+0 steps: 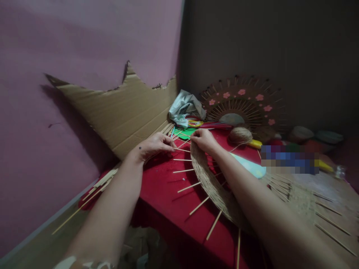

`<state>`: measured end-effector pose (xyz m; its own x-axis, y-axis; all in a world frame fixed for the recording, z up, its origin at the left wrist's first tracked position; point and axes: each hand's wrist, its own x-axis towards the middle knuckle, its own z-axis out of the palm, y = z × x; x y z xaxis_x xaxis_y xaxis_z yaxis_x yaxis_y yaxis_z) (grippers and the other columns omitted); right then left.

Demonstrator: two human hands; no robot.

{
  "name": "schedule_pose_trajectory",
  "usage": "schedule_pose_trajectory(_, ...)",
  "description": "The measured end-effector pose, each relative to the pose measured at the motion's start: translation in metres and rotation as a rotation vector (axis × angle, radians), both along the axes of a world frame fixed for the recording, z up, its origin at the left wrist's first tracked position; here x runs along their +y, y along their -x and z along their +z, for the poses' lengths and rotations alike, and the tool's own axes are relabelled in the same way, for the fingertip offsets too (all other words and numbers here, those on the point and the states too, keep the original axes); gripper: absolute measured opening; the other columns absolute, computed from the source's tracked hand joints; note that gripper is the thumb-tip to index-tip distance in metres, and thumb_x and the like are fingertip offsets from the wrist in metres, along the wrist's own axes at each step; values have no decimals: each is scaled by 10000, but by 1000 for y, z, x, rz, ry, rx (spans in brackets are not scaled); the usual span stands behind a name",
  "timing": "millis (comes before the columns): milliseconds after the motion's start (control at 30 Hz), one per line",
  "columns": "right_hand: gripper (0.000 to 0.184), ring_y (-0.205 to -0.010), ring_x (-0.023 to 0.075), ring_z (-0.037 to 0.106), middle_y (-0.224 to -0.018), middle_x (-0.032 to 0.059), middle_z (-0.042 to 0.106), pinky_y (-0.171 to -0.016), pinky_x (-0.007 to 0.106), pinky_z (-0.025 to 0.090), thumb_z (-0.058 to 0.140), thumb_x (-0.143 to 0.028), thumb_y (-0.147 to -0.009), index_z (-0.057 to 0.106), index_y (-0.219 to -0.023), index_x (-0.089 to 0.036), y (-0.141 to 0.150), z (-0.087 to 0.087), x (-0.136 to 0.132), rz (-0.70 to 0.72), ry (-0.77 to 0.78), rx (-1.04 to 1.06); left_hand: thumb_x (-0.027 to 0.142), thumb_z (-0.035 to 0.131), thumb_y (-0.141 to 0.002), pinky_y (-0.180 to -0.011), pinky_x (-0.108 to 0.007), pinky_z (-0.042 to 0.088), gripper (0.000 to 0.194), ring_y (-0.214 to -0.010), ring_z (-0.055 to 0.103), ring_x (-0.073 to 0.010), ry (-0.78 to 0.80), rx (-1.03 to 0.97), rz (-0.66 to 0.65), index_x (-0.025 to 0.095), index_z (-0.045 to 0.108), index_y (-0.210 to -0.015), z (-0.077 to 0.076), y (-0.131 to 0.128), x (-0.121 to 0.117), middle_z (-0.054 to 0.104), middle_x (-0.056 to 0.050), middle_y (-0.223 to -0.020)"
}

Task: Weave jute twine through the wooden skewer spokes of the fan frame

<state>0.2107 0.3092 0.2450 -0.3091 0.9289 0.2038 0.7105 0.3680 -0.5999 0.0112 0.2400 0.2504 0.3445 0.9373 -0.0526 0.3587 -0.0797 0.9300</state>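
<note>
A curved band woven from tan twine (206,186), with thin wooden sticks poking out along its outer edge, is in front of me above the red cloth (162,190). My left hand (158,145) pinches the outer end of one wooden stick (182,150) near the band's far end. At that far end my right hand (204,139) has its fingers closed on the woven band's edge; the fingertips are partly hidden. My right forearm covers part of the band's near side.
Brown cardboard (120,116) leans on the pink wall. Loose sticks (101,185) lie at the left. Behind are a crumpled cloth (186,106), a flower-decorated fan (244,101), a twine ball (240,135) and a yellow-handled tool (255,144). Another woven piece (301,200) lies right.
</note>
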Motion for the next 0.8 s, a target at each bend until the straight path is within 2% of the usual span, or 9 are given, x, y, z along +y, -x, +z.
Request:
schedule_pose_trajectory(267, 157, -660, 141, 599, -729, 46, 693, -586, 206, 394, 578, -198, -736, 711, -794, -140, 0, 5, 2, -4, 10, -18, 242, 710, -618, -493, -189, 394, 151, -514, 540, -84, -4, 56, 85, 97, 686, -651, 6, -6, -4, 640, -32, -586)
schedule_pose_trajectory(467, 163, -723, 152, 618, -767, 52, 706, -623, 208, 404, 580, -182, -737, 724, -803, -144, 2, 10, 3, 4, -4, -43, 223, 692, -636, -445, -188, 395, 129, -454, 540, -91, 18, 58, 163, 99, 663, -614, 3, -9, -5, 626, -35, -510)
schedule_pose_trajectory(800, 179, -770, 175, 634, -801, 71, 714, -649, 223, 421, 570, -184, -742, 724, -828, -150, 5, 4, 9, -20, -22, -82, 213, 654, -677, -363, -173, 329, 155, -381, 528, -97, -43, 335, 246, 123, 638, -552, 3, -17, -4, 620, -38, -456)
